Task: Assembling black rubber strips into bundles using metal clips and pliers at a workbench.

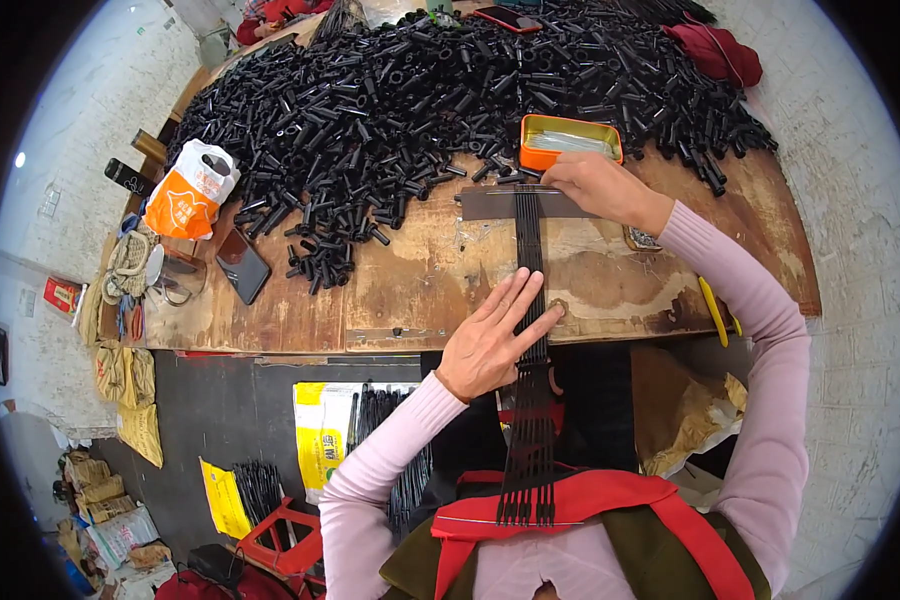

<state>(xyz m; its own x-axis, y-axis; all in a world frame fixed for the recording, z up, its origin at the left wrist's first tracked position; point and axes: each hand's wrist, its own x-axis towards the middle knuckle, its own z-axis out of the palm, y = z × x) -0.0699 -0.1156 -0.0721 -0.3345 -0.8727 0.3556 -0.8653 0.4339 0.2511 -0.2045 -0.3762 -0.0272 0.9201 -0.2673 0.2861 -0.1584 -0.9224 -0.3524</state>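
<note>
A row of long, thin black rods, resembling umbrella ribs, runs from the table down over my lap. Their flat ends fan out against a red apron, where a thin wire crosses them. My left hand lies on the ribs at the table's front edge, fingers stretched out and pressing from above. Under the far ends of the ribs is a flat dark bar. My right hand is closed in a pinch at the bar's right end, beside an orange tin; what its fingertips hold is too small to make out.
A big heap of short black plastic tubes covers the back of the table. At left stand a white-and-orange bag and a dark phone. Yellow-handled pliers lie at the right edge. A red stool is on the floor.
</note>
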